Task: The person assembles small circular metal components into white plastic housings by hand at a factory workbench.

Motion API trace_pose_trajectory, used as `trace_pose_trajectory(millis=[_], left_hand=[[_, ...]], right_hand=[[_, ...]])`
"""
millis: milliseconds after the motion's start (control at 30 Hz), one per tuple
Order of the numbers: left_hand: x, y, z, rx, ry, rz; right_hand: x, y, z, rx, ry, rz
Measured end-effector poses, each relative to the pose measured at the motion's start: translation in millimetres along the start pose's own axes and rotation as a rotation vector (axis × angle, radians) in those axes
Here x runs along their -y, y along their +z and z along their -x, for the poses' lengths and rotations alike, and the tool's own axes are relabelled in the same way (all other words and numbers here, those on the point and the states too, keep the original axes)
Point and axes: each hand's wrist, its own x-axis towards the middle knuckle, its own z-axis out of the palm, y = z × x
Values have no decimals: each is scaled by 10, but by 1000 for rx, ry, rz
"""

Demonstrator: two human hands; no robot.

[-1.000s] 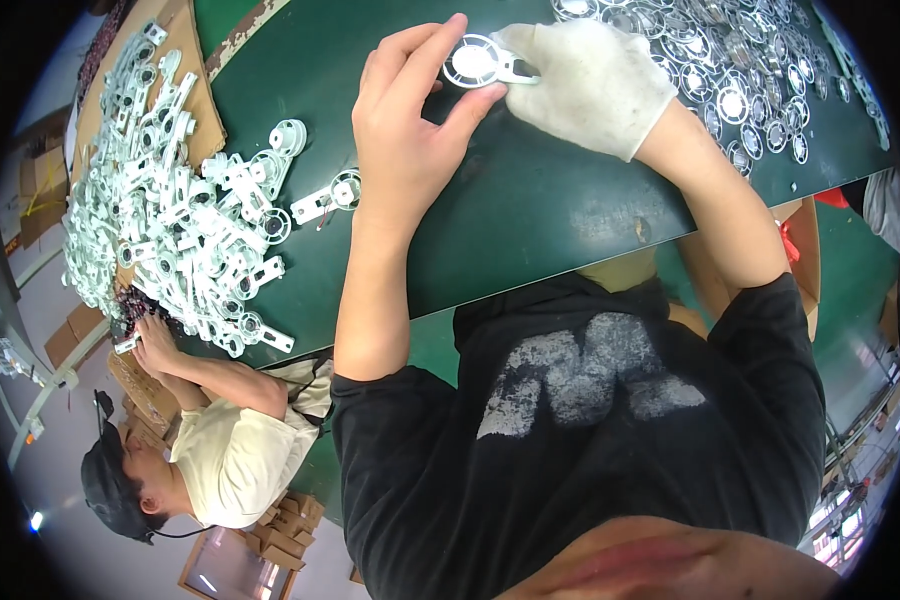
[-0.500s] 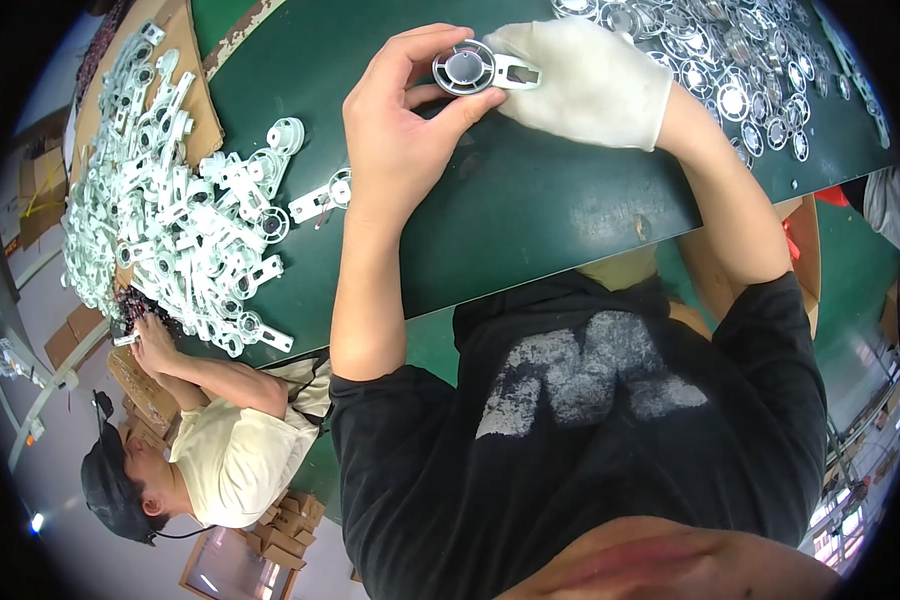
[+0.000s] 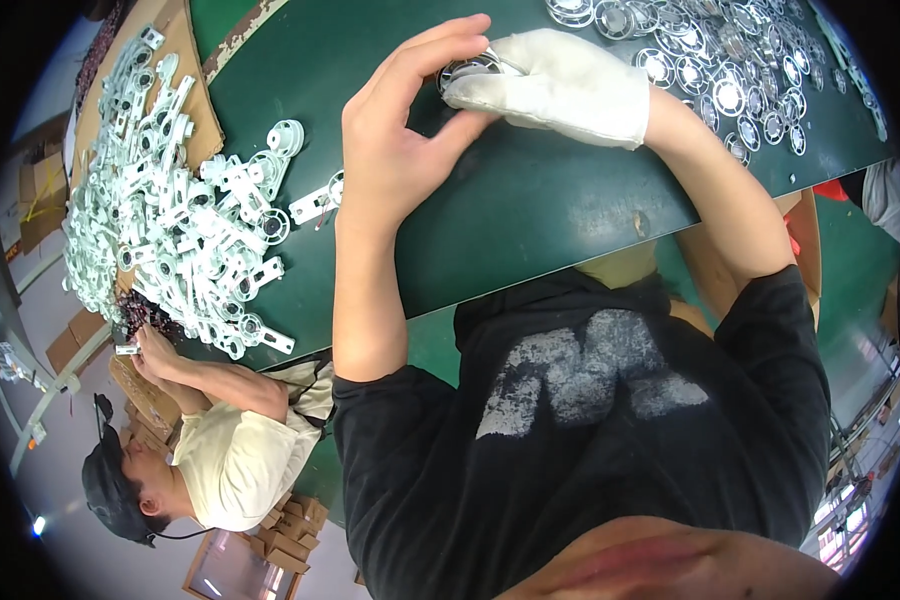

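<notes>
Over the green table (image 3: 530, 220), my bare left hand (image 3: 400, 140) curls its fingers and thumb around the edge of a round white plastic part with a chrome ring (image 3: 454, 73). My right hand (image 3: 580, 95), in a white glove, is closed on the same part from the right. Its gloved thumb lies across the ring and covers much of it, and the part's flat arm is now hidden by the glove. A similar white part (image 3: 312, 206) lies on the table just left of my left forearm.
A big heap of white plastic parts (image 3: 185, 220) covers the table's left side, partly on cardboard (image 3: 202, 110). Many loose chrome rings (image 3: 728, 95) spread at the far right. At the left, a co-worker (image 3: 230, 450) holds a small white piece (image 3: 128, 350) near dark small parts.
My gloved right hand has shifted left and turned, bringing its thumb over the ring that showed openly before. The co-worker's hands have moved slightly, and a small white piece now shows more plainly there.
</notes>
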Motion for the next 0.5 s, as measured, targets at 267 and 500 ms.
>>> trace_pose_trajectory(millis=[267,500], left_hand=[[37,94,50,-33,-213,605],[121,98,78,-78,-145,624]], right_hand=[[33,136,21,-120,-65,61],[128,243,55,-177,20,459]])
